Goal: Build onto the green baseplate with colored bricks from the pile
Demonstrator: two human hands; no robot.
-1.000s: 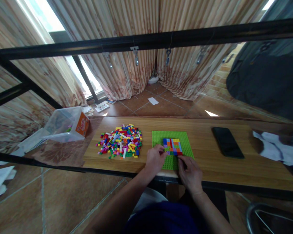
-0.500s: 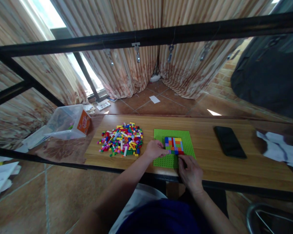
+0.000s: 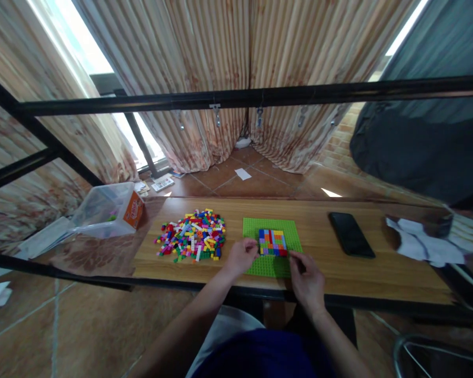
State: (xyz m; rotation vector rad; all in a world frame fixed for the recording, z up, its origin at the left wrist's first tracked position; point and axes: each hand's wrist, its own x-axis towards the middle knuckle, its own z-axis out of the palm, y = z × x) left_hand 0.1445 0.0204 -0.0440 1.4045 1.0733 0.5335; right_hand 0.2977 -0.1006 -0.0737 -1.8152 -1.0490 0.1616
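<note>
A green baseplate (image 3: 287,231) lies on the wooden table (image 3: 378,273), with a block of coloured bricks (image 3: 273,242) pressed onto its middle. My left hand (image 3: 241,256) rests on the plate's left side, fingers curled beside the block. My right hand (image 3: 306,281) sits at the plate's near right corner, fingers bent toward the block's lower edge. I cannot see whether either hand holds a brick. A heap of loose coloured bricks (image 3: 191,234) lies left of the plate.
A black phone (image 3: 350,241) lies right of the plate, and crumpled white paper (image 3: 421,241) beyond it. A clear plastic bin with an orange label (image 3: 110,210) stands tipped at the far left. A black metal bar (image 3: 260,97) crosses overhead. Curtains hang behind.
My left hand has drawn slightly left, off the block's edge. The view has tilted, so everything sits a little lower and further left.
</note>
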